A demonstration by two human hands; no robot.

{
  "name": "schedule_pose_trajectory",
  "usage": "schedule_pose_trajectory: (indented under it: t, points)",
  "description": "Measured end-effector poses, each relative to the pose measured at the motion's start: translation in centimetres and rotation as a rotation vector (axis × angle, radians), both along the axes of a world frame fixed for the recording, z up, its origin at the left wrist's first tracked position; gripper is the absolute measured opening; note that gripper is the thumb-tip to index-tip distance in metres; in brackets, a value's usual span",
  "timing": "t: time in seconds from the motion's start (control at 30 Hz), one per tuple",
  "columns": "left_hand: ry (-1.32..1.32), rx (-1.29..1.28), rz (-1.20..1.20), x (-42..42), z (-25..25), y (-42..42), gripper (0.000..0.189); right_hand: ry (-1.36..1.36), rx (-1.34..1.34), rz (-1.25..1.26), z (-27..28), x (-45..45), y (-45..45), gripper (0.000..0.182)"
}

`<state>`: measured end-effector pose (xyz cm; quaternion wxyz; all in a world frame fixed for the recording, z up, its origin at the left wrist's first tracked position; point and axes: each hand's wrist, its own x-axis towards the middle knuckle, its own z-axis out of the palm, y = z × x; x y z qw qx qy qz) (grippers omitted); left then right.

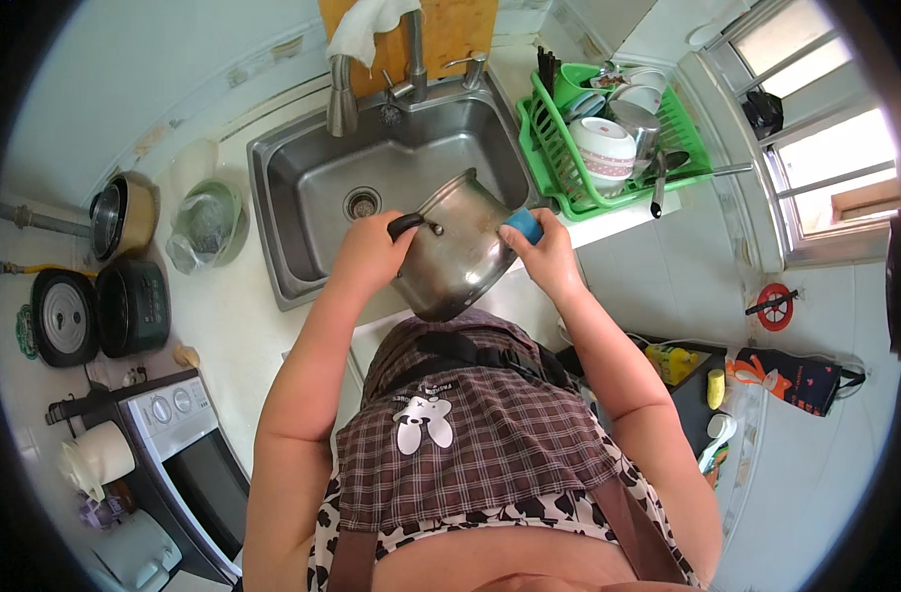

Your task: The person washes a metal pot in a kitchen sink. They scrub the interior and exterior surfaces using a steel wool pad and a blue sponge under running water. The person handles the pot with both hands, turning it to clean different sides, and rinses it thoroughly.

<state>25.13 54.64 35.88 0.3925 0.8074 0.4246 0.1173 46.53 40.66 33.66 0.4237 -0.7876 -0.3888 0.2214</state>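
Note:
A stainless steel pot (461, 248) is tilted over the near edge of the sink (302, 259), its mouth turned away from me and its inside hidden. My left hand (372, 251) grips the pot's black side handle (404, 224). With my right hand (545, 248) I hold a blue sponge (524, 224) against the outside wall near the far right of the pot. Above the basin hangs the metal faucet spout (342, 103), and no water stream shows from it. The drain (362, 203) lies left of the pot.
A green dish rack (561, 166) with bowls, a metal cup and utensils stands right of the sink. On the left counter are a green bowl (232, 222) with a plastic bag, a pot (136, 214) and a dark rice cooker (136, 307). A white cloth (369, 26) drapes over the faucet.

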Motion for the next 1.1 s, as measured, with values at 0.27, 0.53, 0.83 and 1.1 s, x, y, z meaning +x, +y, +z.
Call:
schedule_pose_trajectory:
  t: [0.27, 0.53, 0.83, 1.1]
  points:
    - [-0.017, 0.304, -0.047, 0.7, 1.6, -1.0, 0.052, -0.212, 0.143, 0.062, -1.1, 0.2, -0.6, 0.046]
    - [0.392, 0.166, -0.215, 6.5, 2.4, 1.1, 0.038, -0.277, 0.191, 0.412, 1.5, -0.1, -2.3, 0.042]
    - [0.281, 0.118, -0.294, 7.8, -0.6, 2.3, 0.039, -0.7, 0.238, 0.603, 1.6, -3.2, -3.6, 0.038]
    - [0.293, 0.108, -0.241, 7.4, -0.7, 2.1, 0.038, -0.75, 0.174, 0.597, 1.3, -2.5, -3.0, 0.04]
